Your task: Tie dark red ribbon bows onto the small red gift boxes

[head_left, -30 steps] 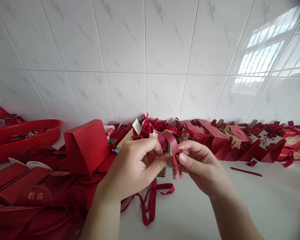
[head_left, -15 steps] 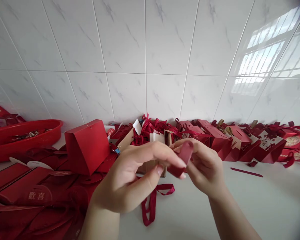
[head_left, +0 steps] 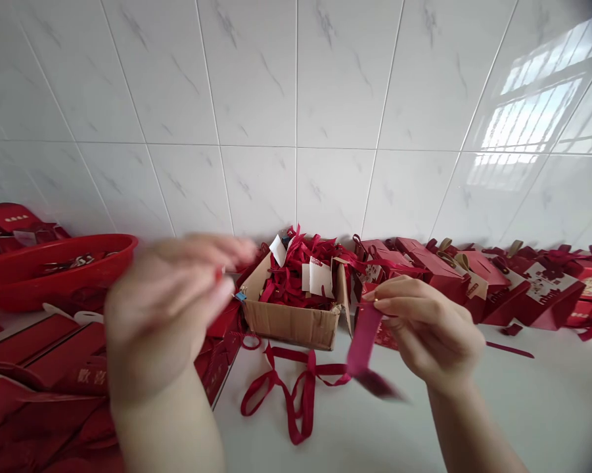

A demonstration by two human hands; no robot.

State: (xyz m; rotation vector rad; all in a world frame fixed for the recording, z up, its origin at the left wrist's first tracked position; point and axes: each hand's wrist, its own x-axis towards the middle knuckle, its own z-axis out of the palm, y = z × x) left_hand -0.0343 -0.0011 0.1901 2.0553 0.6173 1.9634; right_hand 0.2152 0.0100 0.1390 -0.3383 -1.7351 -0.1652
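My right hand [head_left: 426, 328] pinches a short dark-red ribbon [head_left: 364, 338] between thumb and fingers. The ribbon hangs down, its lower end blurred, and a tiny gold spot shows near the fingertips. On the left, my left hand [head_left: 158, 322] is smeared by motion, with the thumb apart from the stretched fingers and nothing seen held. It covers the spot where the upright red box stood. Between the hands is a cardboard box [head_left: 290, 322] heaped with red ribbons [head_left: 300, 263]. A looped long ribbon [head_left: 303, 407] lies on the white table [head_left: 374, 440] in front.
Flat red cartons [head_left: 44, 361] cover the left side, with a red plastic basin [head_left: 103, 256] holding small metal items behind them. Finished-looking red gift boxes [head_left: 546, 289] with ribbon handles line the right against the tiled wall [head_left: 335, 177]. A thin ribbon strip [head_left: 510, 349] lies nearby.
My hands have parted. The left hand has let go of the ribbon and moved left over the upright red box; the right keeps the ribbon, which now hangs down.
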